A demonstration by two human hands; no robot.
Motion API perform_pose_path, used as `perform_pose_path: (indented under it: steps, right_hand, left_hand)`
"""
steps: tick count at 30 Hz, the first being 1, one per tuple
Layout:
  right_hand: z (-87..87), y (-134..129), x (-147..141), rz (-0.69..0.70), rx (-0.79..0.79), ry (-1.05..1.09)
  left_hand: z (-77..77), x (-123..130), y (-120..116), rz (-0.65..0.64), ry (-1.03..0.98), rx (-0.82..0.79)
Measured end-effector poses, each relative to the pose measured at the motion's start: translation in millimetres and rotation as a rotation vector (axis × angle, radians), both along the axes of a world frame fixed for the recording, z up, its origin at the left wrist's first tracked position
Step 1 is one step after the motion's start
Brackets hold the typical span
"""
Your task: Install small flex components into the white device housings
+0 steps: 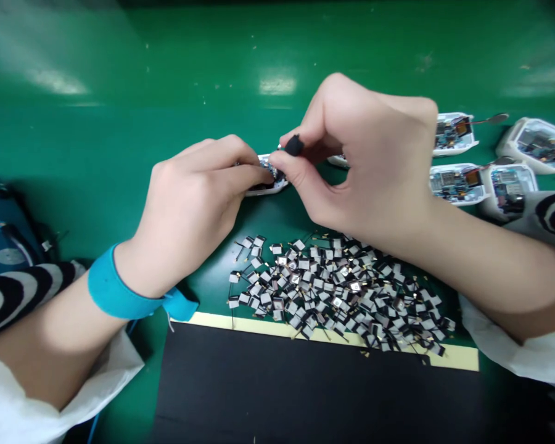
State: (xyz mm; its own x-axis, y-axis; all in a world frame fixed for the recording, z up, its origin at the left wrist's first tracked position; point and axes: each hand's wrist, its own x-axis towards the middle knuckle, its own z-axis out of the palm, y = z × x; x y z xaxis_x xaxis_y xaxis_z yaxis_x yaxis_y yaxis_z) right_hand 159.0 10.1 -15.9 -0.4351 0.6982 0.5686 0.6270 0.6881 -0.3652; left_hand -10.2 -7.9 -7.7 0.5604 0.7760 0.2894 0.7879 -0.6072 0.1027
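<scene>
Near the middle of the green tabletop [166,68], both bare hands meet at a small white-cased unit [263,190] whose inner parts are exposed. The left hand [194,197] comes in from the left, its fingers bent down over the unit's left part, one fingertip touching the exposed parts; its thumb is hidden, so I cannot tell whether it clasps the case or only presses on it. The right hand [374,148] reaches in from the right, thumb and forefinger drawn together on a small black piece [295,145], just above the unit's right end. What the thumb tip touches below is too small to tell.

Around the left wrist sits a turquoise strap [115,287], beyond which a striped sleeve [32,290] shows. On the near side of the hands spreads a loose heap of small silver-and-black parts [333,283], many with thin dark leads. The heap's near edge overlaps a pale yellow strip [457,357], which borders a black sheet [305,382] nearest the wearer. Right of the right hand stand four more white housings [543,145], open to their circuitry, and another housing [338,161] is mostly covered by that hand. At the far left lies a blue object [9,246], cut off by the edge.
</scene>
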Motion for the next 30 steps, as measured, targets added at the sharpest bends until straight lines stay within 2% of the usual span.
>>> perform_pose_path:
  steps: [11,17,21,23,25,27,30]
  right_hand:
    - [-6.1,3,-2,0.065,-0.122,0.106]
    - [-8.5,4,-4,0.083,-0.122,0.092]
    - [-3.5,5,-1,0.117,-0.089,0.183]
    - [2.1,7,3,0.094,-0.083,0.224]
    - [7.7,9,8,0.052,-0.127,0.18]
    - [11.1,11,11,0.053,-0.216,0.063]
    - [12.2,14,10,0.138,-0.327,-0.076]
  left_hand:
    - [-2.1,-1,1,-0.002,-0.067,-0.036]
    - [-3.7,-2,2,-0.014,-0.07,-0.049]
    - [-2.4,-5,2,-0.055,-0.079,-0.054]
    - [-0.5,-5,-1,-0.022,-0.071,-0.037]
    - [2.1,-3,-6,0.043,-0.071,-0.022]
    - [4.8,-1,-12,0.09,-0.138,-0.08]
    - [9.0,-1,-16,0.042,-0.33,-0.26]
